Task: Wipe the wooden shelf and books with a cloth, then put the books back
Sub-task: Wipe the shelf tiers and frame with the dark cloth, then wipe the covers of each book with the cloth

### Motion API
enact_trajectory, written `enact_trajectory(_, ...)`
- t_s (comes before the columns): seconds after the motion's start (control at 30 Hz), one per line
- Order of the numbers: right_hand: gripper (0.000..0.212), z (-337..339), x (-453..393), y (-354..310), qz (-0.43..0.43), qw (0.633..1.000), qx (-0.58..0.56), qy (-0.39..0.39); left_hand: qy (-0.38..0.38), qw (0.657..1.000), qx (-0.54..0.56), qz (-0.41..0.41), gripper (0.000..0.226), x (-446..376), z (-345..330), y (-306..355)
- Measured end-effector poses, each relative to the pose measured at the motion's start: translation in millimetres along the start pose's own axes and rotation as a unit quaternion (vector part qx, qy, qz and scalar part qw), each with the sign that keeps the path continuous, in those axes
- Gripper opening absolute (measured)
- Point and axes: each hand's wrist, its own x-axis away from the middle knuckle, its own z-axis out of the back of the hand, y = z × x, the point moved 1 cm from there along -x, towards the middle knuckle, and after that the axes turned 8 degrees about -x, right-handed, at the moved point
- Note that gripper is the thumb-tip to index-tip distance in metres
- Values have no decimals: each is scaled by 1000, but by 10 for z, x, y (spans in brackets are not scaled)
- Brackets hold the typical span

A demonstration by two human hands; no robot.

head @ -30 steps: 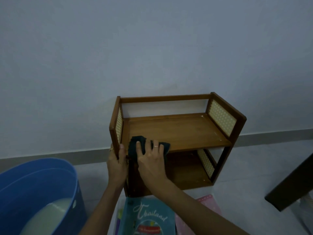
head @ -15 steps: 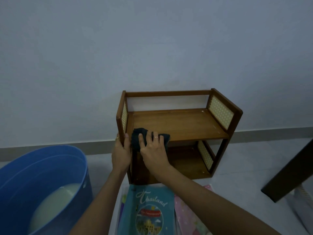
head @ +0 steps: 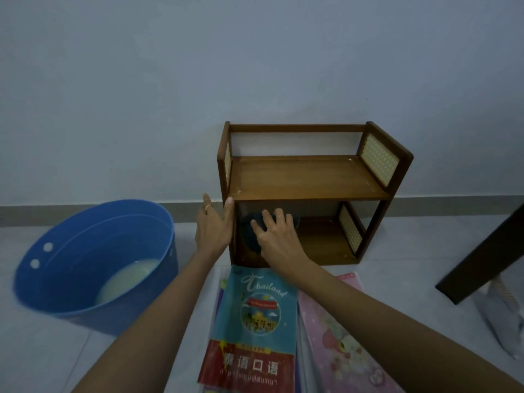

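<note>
A small two-tier wooden shelf [head: 309, 177] with woven side panels stands on the floor against the wall. My left hand [head: 214, 226] grips its left upright post. My right hand [head: 276, 236] presses a dark green cloth [head: 251, 232] onto the left part of the lower tier. Both tiers hold no books. A teal and red "Thailand" book [head: 256, 327] lies on the floor in front of the shelf, on top of other books. Beside it on the right lies a pink book [head: 340, 344].
A blue bucket [head: 71, 251] with milky water stands on the floor to the left. A dark wooden board [head: 487, 251] slants in at the right edge, with a pale bag [head: 507, 316] under it. The floor is pale tile.
My right hand and the cloth have dropped from the front left of the top tier to the lower tier. My left hand stays on the left post. The view has tilted down.
</note>
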Motion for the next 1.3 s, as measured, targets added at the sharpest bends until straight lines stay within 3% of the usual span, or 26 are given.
enact_trajectory(0.3, 47, -181, 591, -175, 24, 995, 21, -93, -83, 983, -123, -111, 54, 834, -52, -686)
enact_trajectory(0.47, 52, -266, 804, -192, 32, 988, 32, -150, -134, 974, -135, -122, 40, 1361, -178, -996)
enact_trajectory(0.63, 57, -390, 835, -240, 7, 983, 20, -182, -177, 966, -161, -96, 45, 1509, -183, -1188)
enact_trajectory(0.83, 81, -728, 983, -438, 17, 990, -45, -130, -200, 964, -165, -68, 52, 1601, -250, -1342)
enact_trajectory(0.97, 74, -963, 1149, -598, 23, 994, -54, -91, -193, 968, -153, -57, 77, 1632, -331, -1417)
enact_trajectory(1.17, 65, -1000, 1191, -322, -109, 988, -104, -46, -155, 982, -97, -43, 63, 1732, -442, -1647)
enact_trajectory(1.3, 63, -1132, 1273, -38, -158, 981, -71, -85, -151, 987, -48, -34, 58, 1774, -485, -1713)
